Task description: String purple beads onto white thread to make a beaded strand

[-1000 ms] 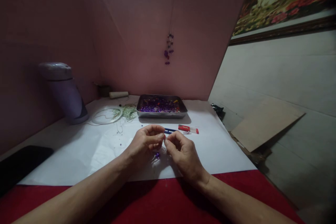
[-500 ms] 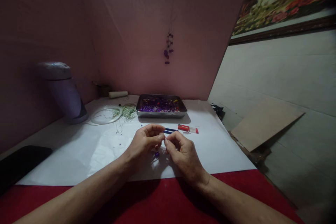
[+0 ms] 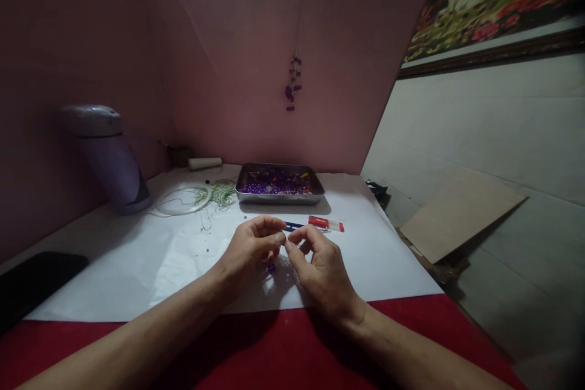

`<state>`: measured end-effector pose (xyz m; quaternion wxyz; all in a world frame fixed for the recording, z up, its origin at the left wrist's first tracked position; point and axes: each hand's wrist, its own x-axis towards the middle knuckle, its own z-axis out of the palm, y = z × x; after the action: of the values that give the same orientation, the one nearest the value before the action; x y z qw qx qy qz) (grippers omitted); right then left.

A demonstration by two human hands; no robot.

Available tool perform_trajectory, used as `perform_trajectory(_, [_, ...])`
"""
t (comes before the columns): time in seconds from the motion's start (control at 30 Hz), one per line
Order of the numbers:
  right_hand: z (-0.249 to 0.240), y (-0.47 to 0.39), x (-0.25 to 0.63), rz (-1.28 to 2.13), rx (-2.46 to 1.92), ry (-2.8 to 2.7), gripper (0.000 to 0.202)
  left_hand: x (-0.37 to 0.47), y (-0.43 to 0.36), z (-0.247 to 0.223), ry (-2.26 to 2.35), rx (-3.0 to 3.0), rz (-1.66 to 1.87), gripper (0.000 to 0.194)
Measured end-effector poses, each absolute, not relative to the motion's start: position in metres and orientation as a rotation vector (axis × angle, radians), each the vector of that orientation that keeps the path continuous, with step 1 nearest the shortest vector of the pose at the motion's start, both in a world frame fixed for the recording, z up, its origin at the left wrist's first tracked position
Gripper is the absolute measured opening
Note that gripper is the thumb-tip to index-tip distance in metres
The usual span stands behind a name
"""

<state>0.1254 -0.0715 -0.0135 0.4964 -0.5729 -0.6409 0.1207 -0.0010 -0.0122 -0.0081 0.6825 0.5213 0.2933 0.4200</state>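
Observation:
Over the white paper, my left hand [image 3: 253, 250] and my right hand [image 3: 320, 265] meet at the fingertips. Both are closed in a pinch, and what lies between the tips is too small to make out. A shiny purple bead [image 3: 271, 268] shows just below my left fingers. Behind the hands lie a dark blue tool [image 3: 292, 226], partly covered by the fingers, and a red and clear case [image 3: 325, 223]. Farther back a metal tray [image 3: 280, 199] holds purple beads and small coloured pieces.
At the left stand a purple flask [image 3: 112, 161] and a black object [image 3: 41, 283]. Green thread [image 3: 222, 195], a clear ring-shaped coil [image 3: 183, 200] and a pale roll [image 3: 205, 163] lie at the back. A bead strand [image 3: 293, 82] hangs on the pink panel.
My right fingers have shifted slightly, with the index finger raised a little. The hands remain together at the fingertips.

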Motion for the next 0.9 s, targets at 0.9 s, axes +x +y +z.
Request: perform_trajectory(0.9, [-0.0209,-0.0641,0.1327,0.104,-1.164,-1.546,0.012,-0.0007,-0.0137,-0.0090,0.632,1.195,0.870,0.033])
